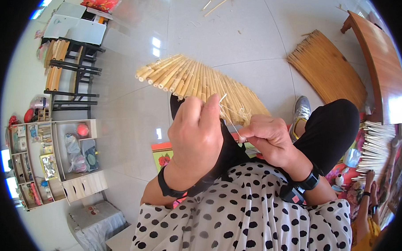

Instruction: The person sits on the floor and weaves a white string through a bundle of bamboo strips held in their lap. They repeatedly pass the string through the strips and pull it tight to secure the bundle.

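A mat of pale reed stalks (pixel 198 79), bound side by side, spreads out just beyond my hands over my dark-clad leg. My left hand (pixel 196 132) is closed at the mat's near edge, with thumb and finger pressed together on a thin pale string (pixel 230 120). The other end of this string runs to my right hand (pixel 271 139), whose fingers are curled in tightly around it. Between the hands the string looks taut, and loose strands tangle on the mat beside it. What lies inside my left fist is hidden.
A finished-looking brown mat (pixel 329 66) lies on the tiled floor beside a wooden table (pixel 380 65). Cut stalks (pixel 218 4) are scattered farther off. Another person's hands (pixel 370 189) are by a row of white sticks (pixel 375 145). Shelves (pixel 53 160) stand left.
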The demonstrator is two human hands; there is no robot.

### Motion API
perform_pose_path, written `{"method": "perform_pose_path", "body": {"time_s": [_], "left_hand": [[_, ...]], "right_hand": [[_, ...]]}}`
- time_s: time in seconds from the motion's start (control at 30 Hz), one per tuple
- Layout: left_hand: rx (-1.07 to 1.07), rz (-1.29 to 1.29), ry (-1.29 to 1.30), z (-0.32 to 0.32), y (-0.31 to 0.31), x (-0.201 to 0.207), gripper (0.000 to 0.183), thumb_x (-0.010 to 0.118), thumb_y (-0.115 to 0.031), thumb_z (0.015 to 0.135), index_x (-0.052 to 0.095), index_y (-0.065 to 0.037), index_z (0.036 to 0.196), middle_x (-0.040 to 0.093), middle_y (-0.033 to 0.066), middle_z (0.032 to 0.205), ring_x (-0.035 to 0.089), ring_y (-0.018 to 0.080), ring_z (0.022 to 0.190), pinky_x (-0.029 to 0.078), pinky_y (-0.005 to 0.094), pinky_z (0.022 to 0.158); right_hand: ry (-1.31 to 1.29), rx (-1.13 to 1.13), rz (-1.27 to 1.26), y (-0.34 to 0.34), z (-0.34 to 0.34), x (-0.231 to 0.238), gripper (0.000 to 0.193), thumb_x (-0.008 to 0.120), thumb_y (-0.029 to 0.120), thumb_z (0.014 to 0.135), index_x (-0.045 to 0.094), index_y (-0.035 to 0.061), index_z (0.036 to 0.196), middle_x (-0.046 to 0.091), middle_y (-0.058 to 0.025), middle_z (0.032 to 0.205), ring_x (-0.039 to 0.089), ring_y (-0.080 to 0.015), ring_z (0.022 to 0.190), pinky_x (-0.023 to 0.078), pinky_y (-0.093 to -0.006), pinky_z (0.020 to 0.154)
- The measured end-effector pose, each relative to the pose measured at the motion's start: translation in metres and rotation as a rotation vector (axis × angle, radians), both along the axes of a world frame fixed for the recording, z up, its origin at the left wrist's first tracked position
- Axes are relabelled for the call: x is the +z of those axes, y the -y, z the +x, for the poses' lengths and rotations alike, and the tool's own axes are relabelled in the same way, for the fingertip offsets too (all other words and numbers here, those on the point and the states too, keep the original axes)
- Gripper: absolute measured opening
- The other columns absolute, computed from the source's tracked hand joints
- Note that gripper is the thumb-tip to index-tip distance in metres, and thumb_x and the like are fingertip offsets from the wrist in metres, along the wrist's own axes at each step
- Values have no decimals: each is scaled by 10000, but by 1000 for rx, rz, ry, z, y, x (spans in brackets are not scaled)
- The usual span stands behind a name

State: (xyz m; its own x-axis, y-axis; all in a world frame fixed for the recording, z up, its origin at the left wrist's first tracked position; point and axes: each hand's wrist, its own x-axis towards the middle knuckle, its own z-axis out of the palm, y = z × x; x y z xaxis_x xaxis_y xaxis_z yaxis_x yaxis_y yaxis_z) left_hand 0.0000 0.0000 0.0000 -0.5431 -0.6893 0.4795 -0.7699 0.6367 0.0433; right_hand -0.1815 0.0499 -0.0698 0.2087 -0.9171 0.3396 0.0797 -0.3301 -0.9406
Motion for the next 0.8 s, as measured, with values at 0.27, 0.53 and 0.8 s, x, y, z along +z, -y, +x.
{"method": "perform_pose_path", "body": {"time_s": [0.27,0.53,0.8], "left_hand": [[-257,100,26,24,1,10,304,709,55,711,702,-1,1009,432,68,770,521,221,665,437,330,527],[-281,248,-319,40,12,34,106,717,37,844,671,-6,929,667,117,977,625,218,643,487,272,537],[-302,334,-257,36,20,-7,168,684,18,876,557,-37,971,700,122,1014,651,275,656,514,323,555]], "right_hand": [[218,170,40,-1,-24,8,100,596,-42,800,669,4,852,663,-76,835,618,-203,751,471,-306,690],[331,117,63,-2,-21,7,249,715,-86,738,515,48,673,617,-68,799,581,-161,698,451,-280,638],[-1,-352,14,-4,-7,25,390,722,-123,766,402,33,608,619,-75,732,568,-133,614,418,-261,539]]}}
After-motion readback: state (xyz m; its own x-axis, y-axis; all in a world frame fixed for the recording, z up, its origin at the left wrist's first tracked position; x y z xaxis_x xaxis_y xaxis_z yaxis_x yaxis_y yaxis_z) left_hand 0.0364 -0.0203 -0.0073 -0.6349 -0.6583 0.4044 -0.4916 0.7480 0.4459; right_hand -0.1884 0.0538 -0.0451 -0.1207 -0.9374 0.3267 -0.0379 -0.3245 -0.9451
